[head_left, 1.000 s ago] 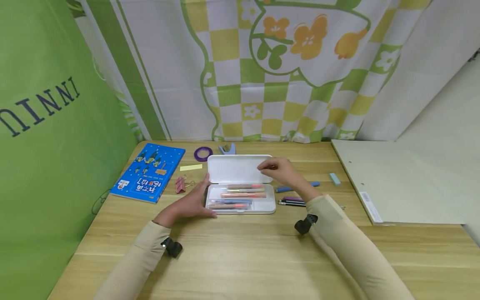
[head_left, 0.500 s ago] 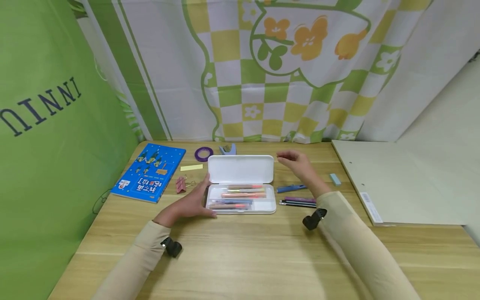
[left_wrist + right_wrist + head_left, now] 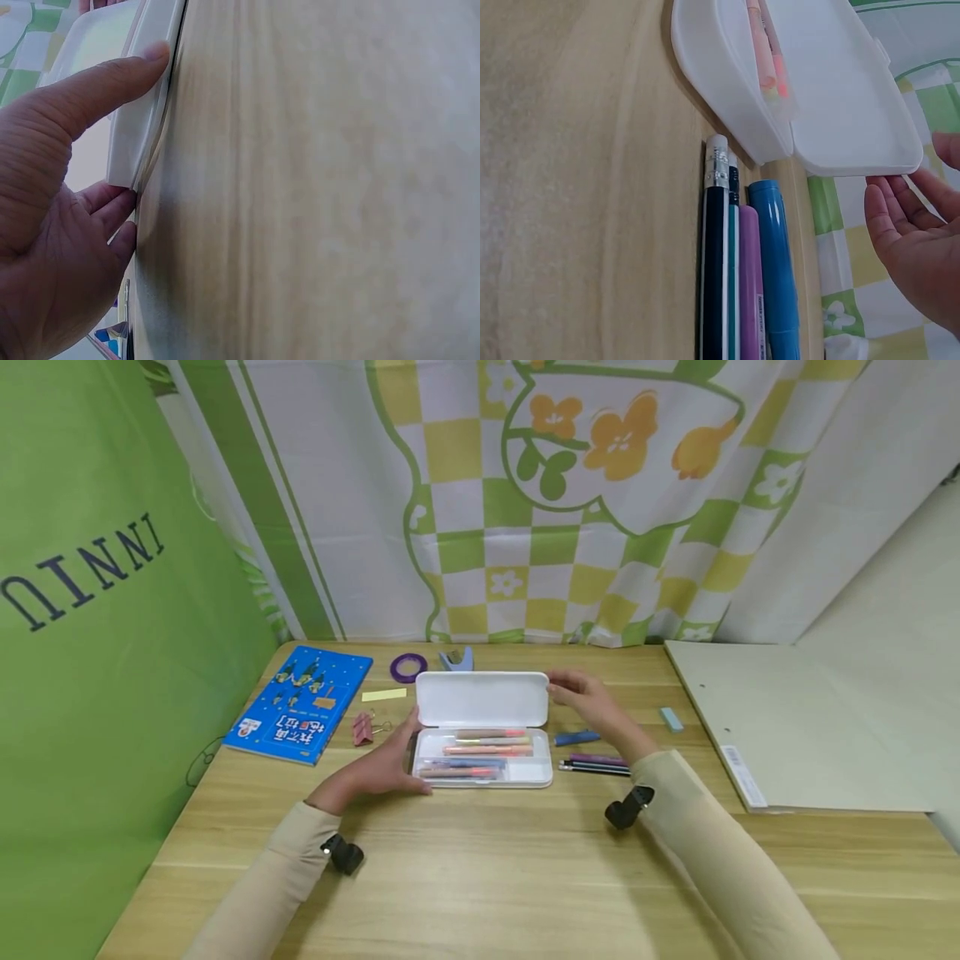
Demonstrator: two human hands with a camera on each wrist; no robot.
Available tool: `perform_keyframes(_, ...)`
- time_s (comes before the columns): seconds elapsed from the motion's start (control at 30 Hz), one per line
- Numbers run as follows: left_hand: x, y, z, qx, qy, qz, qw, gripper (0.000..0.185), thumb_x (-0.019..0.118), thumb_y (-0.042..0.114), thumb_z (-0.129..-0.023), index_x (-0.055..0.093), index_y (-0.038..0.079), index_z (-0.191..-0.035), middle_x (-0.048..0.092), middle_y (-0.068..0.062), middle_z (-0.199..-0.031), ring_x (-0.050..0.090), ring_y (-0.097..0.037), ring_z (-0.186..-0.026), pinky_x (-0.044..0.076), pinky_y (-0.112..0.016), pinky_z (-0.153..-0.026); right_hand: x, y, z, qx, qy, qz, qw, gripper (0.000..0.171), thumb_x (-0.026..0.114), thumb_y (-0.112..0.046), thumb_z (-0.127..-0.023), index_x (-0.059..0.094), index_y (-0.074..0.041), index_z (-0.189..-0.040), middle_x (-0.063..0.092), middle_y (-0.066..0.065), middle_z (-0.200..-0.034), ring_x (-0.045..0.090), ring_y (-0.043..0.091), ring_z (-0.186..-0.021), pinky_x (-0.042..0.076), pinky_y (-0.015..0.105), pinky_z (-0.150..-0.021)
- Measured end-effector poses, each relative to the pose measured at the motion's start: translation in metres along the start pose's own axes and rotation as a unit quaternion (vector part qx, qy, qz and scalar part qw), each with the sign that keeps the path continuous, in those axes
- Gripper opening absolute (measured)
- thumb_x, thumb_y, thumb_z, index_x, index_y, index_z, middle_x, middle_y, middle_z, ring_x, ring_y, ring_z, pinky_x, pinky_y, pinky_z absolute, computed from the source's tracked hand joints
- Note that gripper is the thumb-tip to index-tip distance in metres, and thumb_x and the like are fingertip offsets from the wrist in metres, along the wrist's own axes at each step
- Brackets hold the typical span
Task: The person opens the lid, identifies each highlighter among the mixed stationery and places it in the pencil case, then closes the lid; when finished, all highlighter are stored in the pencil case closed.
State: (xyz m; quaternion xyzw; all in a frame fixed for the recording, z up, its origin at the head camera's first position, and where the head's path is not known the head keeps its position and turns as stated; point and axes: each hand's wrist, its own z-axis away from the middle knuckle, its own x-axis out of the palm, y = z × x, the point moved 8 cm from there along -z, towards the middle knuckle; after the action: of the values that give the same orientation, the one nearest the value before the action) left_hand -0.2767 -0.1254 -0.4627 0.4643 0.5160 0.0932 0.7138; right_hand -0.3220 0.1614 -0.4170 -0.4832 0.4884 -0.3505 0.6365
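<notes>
A white pencil case (image 3: 528,770) lies with its lid (image 3: 482,700) raised; several pens and highlighters (image 3: 487,750) are inside. My left hand (image 3: 381,763) holds the case's left end, its thumb at the front wall and its fingers at the end, as the left wrist view shows. At the lid's right edge, the fingertips of my right hand (image 3: 588,700) touch the rim; in the right wrist view the thumb (image 3: 946,150) stands apart from the lid. Beside the case lie a blue pen (image 3: 774,262), a purple pen (image 3: 750,277) and striped pencils (image 3: 715,255).
At left are a blue book (image 3: 300,703), a pink binder clip (image 3: 362,728) and a yellow strip (image 3: 384,695). Purple tape (image 3: 396,676) and a light-blue hole-punch-like tool (image 3: 463,662) lie behind the case. An eraser (image 3: 671,719) and a large board (image 3: 780,727) are at right.
My right hand first moved right, away from in front of the lid, then came back left to the lid's right edge. The left hand has stayed on the case.
</notes>
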Motion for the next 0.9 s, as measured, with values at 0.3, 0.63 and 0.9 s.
perform_keyframes(0.3, 0.002, -0.004, 0.002, -0.021, 0.002, 0.009, 0.9997, 0.135, 0.087, 0.028, -0.067, -0.02, 0.013, -0.148, 0.035, -0.018, -0.141, 0.03, -0.03, -0.134, 0.017, -0.048, -0.113, 0.001, -0.003, 0.017, -0.035, -0.016, -0.014, 0.999, 0.042, 0.048, -0.029, -0.1, 0.053, 0.006, -0.124, 0.055, 0.023, -0.121, 0.05, 0.04, -0.115, 0.039, 0.052, -0.1)
perform_keyframes(0.63, 0.003, 0.0, 0.005, -0.038, -0.037, 0.009, 0.9985, 0.121, 0.082, 0.031, -0.074, -0.008, 0.003, -0.15, 0.004, -0.023, -0.155, 0.009, -0.039, -0.141, 0.012, -0.053, -0.113, 0.023, 0.0, 0.042, -0.097, -0.066, 0.121, 0.986, 0.027, 0.064, -0.024, -0.092, 0.068, -0.004, -0.11, 0.062, 0.012, -0.118, 0.056, 0.029, -0.11, 0.047, 0.047, -0.091)
perform_keyframes(0.9, 0.002, 0.008, 0.008, -0.013, -0.069, -0.009, 0.9975, 0.083, 0.055, 0.041, -0.093, 0.01, 0.005, -0.152, 0.006, -0.02, -0.156, 0.007, -0.039, -0.142, 0.015, -0.059, -0.11, 0.04, 0.004, 0.051, -0.138, -0.107, 0.237, 0.956, 0.053, 0.072, -0.024, -0.084, 0.057, 0.0, -0.129, 0.044, 0.022, -0.139, 0.039, 0.042, -0.128, 0.037, 0.054, -0.101)
